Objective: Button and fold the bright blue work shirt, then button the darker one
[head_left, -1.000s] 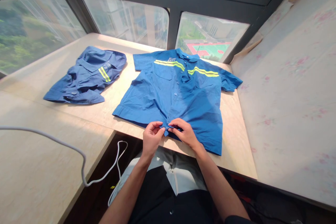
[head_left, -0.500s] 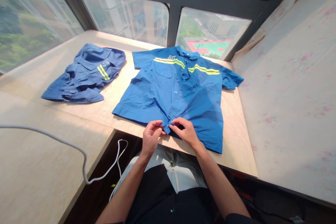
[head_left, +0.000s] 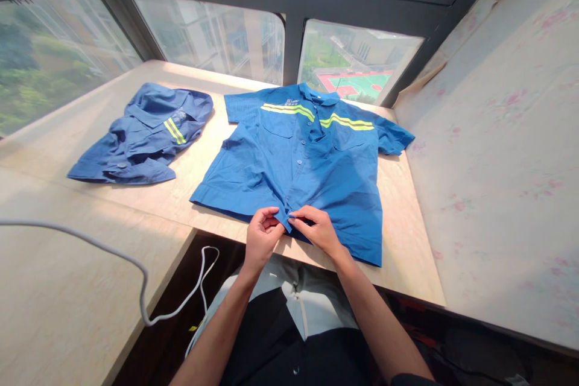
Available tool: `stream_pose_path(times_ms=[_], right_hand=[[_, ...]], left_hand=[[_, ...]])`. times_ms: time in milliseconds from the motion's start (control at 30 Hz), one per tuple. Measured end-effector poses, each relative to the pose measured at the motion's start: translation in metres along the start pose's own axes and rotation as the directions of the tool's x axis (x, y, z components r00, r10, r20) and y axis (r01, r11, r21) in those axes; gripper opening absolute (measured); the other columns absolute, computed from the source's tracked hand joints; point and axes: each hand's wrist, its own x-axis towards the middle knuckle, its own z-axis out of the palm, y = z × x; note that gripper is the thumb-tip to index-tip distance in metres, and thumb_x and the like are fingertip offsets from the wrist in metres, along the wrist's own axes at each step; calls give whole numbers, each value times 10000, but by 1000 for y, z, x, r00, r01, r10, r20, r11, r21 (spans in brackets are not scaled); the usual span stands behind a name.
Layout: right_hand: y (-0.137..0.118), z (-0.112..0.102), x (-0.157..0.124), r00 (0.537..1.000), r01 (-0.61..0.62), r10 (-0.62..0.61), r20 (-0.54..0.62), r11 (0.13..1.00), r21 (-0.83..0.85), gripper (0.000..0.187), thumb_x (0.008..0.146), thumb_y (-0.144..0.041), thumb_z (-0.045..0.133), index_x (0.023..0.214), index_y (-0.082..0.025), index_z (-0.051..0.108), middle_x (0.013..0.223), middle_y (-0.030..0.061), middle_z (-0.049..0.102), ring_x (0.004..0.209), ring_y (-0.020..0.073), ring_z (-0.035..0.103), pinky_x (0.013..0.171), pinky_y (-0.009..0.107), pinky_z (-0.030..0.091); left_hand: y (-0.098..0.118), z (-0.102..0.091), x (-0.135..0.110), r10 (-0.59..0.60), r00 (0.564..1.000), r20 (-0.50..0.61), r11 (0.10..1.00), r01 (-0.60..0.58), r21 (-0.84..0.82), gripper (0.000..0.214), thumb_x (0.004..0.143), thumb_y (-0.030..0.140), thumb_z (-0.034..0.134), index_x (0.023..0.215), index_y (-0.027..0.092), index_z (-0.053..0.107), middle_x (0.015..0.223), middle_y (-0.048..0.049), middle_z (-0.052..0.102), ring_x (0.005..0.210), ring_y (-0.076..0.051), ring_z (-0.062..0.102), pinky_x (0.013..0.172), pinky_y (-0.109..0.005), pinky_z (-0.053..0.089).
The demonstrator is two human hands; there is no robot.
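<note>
A blue short-sleeved work shirt lies spread front side up, collar toward the window, with yellow reflective stripes across the chest. Buttons show down its front placket. At the bottom hem my left hand pinches one front edge of the shirt. My right hand grips the other front edge beside it, thumb and forefinger together. The two hands are almost touching, and the hem corner is raised slightly between them. Whatever small part lies under the fingertips is hidden.
A second, crumpled blue work shirt lies to the left on the pale countertop. A white cable hangs over the counter's left inner edge. Windows stand behind, and a floral-papered wall borders the right.
The view has shifted slightly. Both hands stay at the hem, and the fingers of my left hand have moved a little around the front edge.
</note>
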Motion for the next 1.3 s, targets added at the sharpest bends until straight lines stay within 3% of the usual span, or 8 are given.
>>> stream_pose_path(times_ms=[467,667,800,967,1033,1167,1300], right_hand=[[-4,-2,0,999,-11,14,33,998,-63,234,924,-255,576,1059,-183,753,876,46,726,780,121,650,747,235,502],[-5,-1,-2,997,-72,74,18,995,-64,278,920,-278,573,1133,-202,733,1015,59,740,855,140,668,813,262,533],[-3,-2,-3,998,-31,34,48,998,-60,366,923,-247,552,1268,-212,669,1129,65,715,904,137,655,865,273,528],[-2,-4,-2,990,92,-82,119,992,-82,324,952,-198,493,1188,-206,714,754,26,657,691,111,557,673,229,470],[-3,-3,-2,992,83,-74,102,993,-86,303,949,-206,514,1173,-201,718,793,31,682,718,113,585,694,234,483],[-3,-1,-3,999,16,-12,46,997,-75,280,928,-226,563,1164,-199,711,1060,59,736,939,140,681,868,264,529],[-3,0,-3,999,-28,32,43,996,-81,243,910,-259,586,1100,-208,728,1006,51,744,881,144,690,838,263,538]], left_hand=[[0,15,-2,71,991,-109,992,-59,111,426,678,337,770,1024,153,603,889,-42,674,812,-124,672,771,-223,573],[12,14,-9,-51,991,-124,995,61,78,520,723,511,735,1065,147,594,826,-43,675,740,-151,683,648,-242,585],[11,14,-10,-75,992,-104,991,86,101,589,677,492,790,1103,160,554,734,-4,652,679,-135,667,603,-202,549],[6,12,-6,-49,996,-73,987,60,150,555,697,453,766,1113,164,540,646,28,603,608,-110,615,561,-170,493],[6,11,-5,-49,997,-63,987,58,150,539,700,442,758,1108,161,548,633,38,580,601,-101,596,568,-169,493],[8,10,-6,-43,997,-56,989,50,140,512,701,395,751,1113,154,567,646,46,547,607,-86,562,572,-160,480],[7,9,-7,-20,998,-58,988,29,152,455,708,351,731,1096,162,586,661,47,539,611,-76,534,580,-155,465]])
